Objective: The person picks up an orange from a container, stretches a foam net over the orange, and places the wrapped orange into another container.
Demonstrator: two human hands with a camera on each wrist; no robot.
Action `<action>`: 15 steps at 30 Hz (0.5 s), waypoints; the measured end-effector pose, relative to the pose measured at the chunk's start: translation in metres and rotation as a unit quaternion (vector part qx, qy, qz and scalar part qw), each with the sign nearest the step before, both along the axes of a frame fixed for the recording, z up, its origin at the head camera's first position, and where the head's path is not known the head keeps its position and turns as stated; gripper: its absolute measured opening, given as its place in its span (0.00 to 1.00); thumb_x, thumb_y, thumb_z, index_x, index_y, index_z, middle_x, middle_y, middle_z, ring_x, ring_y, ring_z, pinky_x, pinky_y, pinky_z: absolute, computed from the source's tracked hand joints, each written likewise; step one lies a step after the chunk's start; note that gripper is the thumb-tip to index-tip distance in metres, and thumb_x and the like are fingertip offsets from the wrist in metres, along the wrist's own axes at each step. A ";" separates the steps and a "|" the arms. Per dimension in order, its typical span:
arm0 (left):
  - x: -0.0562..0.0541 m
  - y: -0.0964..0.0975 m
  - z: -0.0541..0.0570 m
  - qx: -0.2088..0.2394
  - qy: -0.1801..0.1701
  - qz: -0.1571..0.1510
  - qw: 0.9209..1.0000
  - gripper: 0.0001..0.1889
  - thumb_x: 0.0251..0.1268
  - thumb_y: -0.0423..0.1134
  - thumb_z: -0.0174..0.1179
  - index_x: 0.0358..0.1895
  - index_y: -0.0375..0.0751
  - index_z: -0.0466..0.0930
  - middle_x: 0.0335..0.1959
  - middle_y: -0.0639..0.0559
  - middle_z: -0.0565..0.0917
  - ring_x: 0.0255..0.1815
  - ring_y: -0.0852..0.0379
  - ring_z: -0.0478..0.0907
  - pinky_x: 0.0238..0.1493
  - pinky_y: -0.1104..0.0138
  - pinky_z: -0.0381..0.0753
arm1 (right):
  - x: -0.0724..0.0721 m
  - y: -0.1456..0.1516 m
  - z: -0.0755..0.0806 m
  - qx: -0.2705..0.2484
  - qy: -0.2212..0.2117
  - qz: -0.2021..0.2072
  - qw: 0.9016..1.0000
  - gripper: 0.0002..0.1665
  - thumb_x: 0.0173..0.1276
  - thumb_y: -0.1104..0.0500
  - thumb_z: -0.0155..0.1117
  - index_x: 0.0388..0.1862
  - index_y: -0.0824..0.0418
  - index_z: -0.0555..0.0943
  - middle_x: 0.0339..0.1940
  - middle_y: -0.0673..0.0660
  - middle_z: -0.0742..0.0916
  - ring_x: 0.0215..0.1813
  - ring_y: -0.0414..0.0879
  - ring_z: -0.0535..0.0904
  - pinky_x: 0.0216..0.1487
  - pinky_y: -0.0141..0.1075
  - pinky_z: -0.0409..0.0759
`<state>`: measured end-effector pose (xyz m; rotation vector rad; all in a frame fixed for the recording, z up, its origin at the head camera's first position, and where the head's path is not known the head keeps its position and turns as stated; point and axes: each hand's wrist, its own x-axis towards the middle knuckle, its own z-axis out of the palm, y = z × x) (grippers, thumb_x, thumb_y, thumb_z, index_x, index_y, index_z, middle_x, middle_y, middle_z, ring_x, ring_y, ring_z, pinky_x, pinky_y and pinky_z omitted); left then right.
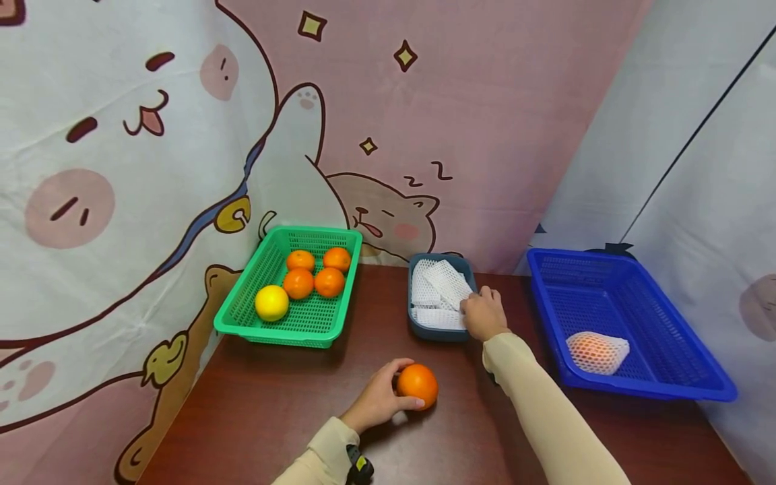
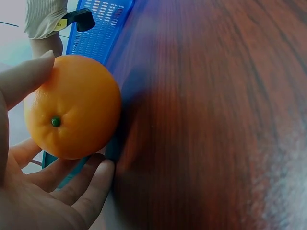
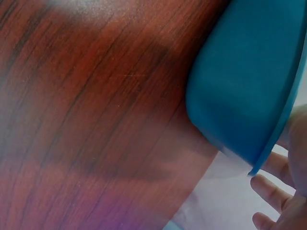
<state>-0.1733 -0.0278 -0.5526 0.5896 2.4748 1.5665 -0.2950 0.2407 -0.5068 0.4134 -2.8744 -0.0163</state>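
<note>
My left hand (image 1: 380, 396) holds an orange (image 1: 417, 386) low over the table, thumb on one side and fingers on the other. In the left wrist view the orange (image 2: 74, 108) shows its green stem end. My right hand (image 1: 485, 314) is at the right rim of a small dark blue bin (image 1: 439, 335), its fingertips at the white foam nets (image 1: 447, 283) inside. The right wrist view shows fingers (image 3: 271, 191) bent by the rim of the bin (image 3: 240, 86); whether they pinch a net is hidden.
A green basket (image 1: 285, 337) at the left holds several oranges (image 1: 299, 283) and a yellow fruit (image 1: 271, 303). At the right, a blue basket (image 1: 649, 389) contains a fruit in a white foam net (image 1: 597, 352). Printed cloth (image 1: 485, 135) hangs behind the brown table (image 1: 254, 404).
</note>
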 end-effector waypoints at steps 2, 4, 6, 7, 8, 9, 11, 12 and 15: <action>0.000 0.001 -0.001 0.002 -0.001 -0.002 1.000 0.39 0.45 0.48 0.77 0.63 0.42 0.72 0.56 0.54 0.78 0.49 0.57 0.76 0.51 0.60 0.75 | 0.002 0.001 0.000 -0.006 0.007 0.000 1.000 0.03 0.56 0.62 0.68 0.28 0.55 0.86 0.28 0.56 0.82 0.42 0.59 0.70 0.54 0.59 0.64; 0.000 0.002 -0.002 0.003 -0.003 -0.003 1.000 0.39 0.45 0.48 0.77 0.63 0.42 0.71 0.56 0.54 0.77 0.48 0.57 0.76 0.50 0.61 0.75 | 0.003 0.001 0.000 -0.015 0.011 0.000 1.000 0.02 0.55 0.62 0.70 0.28 0.55 0.86 0.28 0.56 0.82 0.42 0.59 0.70 0.53 0.59 0.65; 0.000 0.002 -0.002 0.007 -0.005 -0.005 1.000 0.39 0.45 0.47 0.77 0.63 0.42 0.71 0.56 0.53 0.77 0.49 0.56 0.76 0.50 0.61 0.75 | 0.005 0.002 0.001 -0.029 0.015 0.000 0.999 0.02 0.55 0.62 0.71 0.27 0.56 0.85 0.28 0.55 0.83 0.42 0.58 0.70 0.53 0.58 0.65; 0.000 0.002 -0.002 0.010 -0.007 -0.006 1.000 0.39 0.45 0.47 0.77 0.64 0.41 0.71 0.56 0.53 0.77 0.49 0.56 0.76 0.50 0.61 0.76 | 0.006 0.002 0.003 -0.036 0.016 0.002 0.999 0.03 0.55 0.62 0.71 0.27 0.56 0.85 0.27 0.55 0.83 0.41 0.58 0.71 0.52 0.58 0.66; 0.000 0.002 -0.002 0.013 -0.009 -0.006 1.000 0.39 0.45 0.46 0.77 0.64 0.41 0.71 0.56 0.53 0.77 0.49 0.56 0.76 0.49 0.62 0.76 | 0.006 0.003 0.004 -0.045 0.018 0.002 0.999 0.03 0.55 0.62 0.71 0.26 0.56 0.84 0.27 0.55 0.83 0.41 0.58 0.71 0.52 0.58 0.66; 0.000 0.002 -0.001 0.017 -0.011 -0.008 1.000 0.40 0.45 0.46 0.78 0.64 0.41 0.71 0.56 0.53 0.77 0.48 0.56 0.76 0.49 0.62 0.76 | 0.007 0.003 0.005 -0.055 0.019 0.003 0.998 0.04 0.55 0.62 0.72 0.26 0.56 0.83 0.26 0.54 0.84 0.41 0.58 0.72 0.52 0.58 0.66; 0.001 0.001 0.000 0.023 -0.017 -0.010 1.000 0.40 0.46 0.45 0.77 0.64 0.40 0.70 0.56 0.53 0.76 0.48 0.56 0.76 0.48 0.61 0.77 | 0.007 0.003 0.008 -0.072 0.019 0.005 0.997 0.05 0.55 0.62 0.72 0.26 0.57 0.83 0.25 0.53 0.84 0.41 0.57 0.72 0.52 0.57 0.67; 0.001 0.001 0.001 0.025 -0.017 -0.011 0.999 0.39 0.46 0.45 0.77 0.64 0.40 0.70 0.56 0.53 0.76 0.48 0.56 0.76 0.48 0.61 0.77 | 0.008 0.004 0.009 -0.079 0.017 0.005 0.997 0.05 0.56 0.62 0.72 0.26 0.57 0.83 0.25 0.53 0.84 0.41 0.57 0.73 0.51 0.56 0.67; 0.002 0.001 0.002 0.032 -0.020 -0.016 0.999 0.39 0.47 0.43 0.77 0.64 0.39 0.70 0.56 0.51 0.77 0.48 0.54 0.76 0.48 0.58 0.79 | 0.008 0.006 0.011 -0.096 0.004 -0.004 0.995 0.05 0.58 0.60 0.73 0.28 0.57 0.83 0.25 0.53 0.84 0.41 0.57 0.73 0.50 0.54 0.68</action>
